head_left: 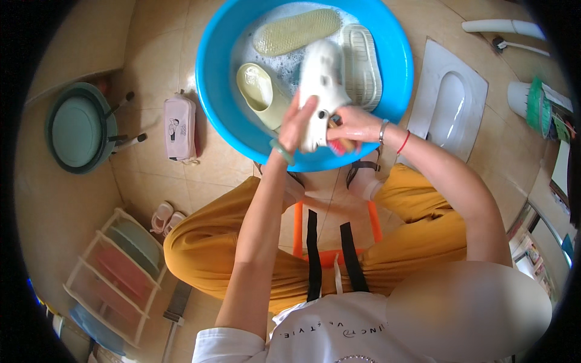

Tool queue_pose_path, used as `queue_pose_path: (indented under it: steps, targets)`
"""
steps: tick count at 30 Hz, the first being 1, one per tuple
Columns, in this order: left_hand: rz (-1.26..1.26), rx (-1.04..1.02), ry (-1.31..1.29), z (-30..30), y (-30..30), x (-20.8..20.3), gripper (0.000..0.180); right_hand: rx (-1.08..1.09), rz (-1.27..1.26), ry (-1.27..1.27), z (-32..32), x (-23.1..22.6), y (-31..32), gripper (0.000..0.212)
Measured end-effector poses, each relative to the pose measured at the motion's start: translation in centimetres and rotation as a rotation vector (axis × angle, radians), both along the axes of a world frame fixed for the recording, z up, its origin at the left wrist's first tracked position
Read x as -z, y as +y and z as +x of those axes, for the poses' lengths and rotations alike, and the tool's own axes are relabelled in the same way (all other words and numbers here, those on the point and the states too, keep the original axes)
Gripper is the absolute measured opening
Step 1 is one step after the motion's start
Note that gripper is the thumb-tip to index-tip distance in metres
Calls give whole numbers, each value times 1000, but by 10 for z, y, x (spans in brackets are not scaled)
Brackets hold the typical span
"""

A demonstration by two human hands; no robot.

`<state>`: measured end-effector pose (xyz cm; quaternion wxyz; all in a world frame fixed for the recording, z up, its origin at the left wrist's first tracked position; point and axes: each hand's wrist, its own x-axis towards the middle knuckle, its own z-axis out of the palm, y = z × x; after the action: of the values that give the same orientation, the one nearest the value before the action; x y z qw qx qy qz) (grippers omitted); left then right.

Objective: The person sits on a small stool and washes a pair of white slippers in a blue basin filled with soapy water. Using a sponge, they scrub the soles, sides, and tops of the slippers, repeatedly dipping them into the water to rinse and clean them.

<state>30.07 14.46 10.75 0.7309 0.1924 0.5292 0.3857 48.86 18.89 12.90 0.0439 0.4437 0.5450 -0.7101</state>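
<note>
My left hand (293, 128) is closed on a white clog (327, 78), which is tilted above a blue basin (204, 78). In my right hand (358, 126) is a small scrub brush (345, 145) with a wooden-looking back and pink bristles, close against the clog's heel end. Its bristles are partly hidden and smeared by motion. Sudsy water fills the basin. A pale green slipper (298, 31) lies sole up at the far side, a second pale green slipper (261, 94) rests opening up at the left, and a ridged cream sole (363, 66) leans along the right.
A pink zippered pouch (180, 128) lies on the tiles left of the basin. Stacked green-grey basins (82, 130) lean at the left wall, above a rack (115, 272) of basins and pink shoes (164, 219). A squat toilet (451, 100) is right; an orange stool (298, 230) is under me.
</note>
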Motion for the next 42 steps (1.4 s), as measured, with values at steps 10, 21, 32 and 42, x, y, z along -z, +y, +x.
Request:
queue_pose_path:
  steps: [10,21,32,42]
  targets:
    - [464,251,595,-34,34,129,83,-7,619,-556,-50,109,-12,30]
    - [362,82,589,-6,24,147,80,371,518,-454,-58,177,-17,38]
    - [421,-6,165,-23,44,51,93,498,433,70,-19,91,1,45]
    - [868,89,801,-43,73,-28,106,238,860,-441,-22,120,-45,72]
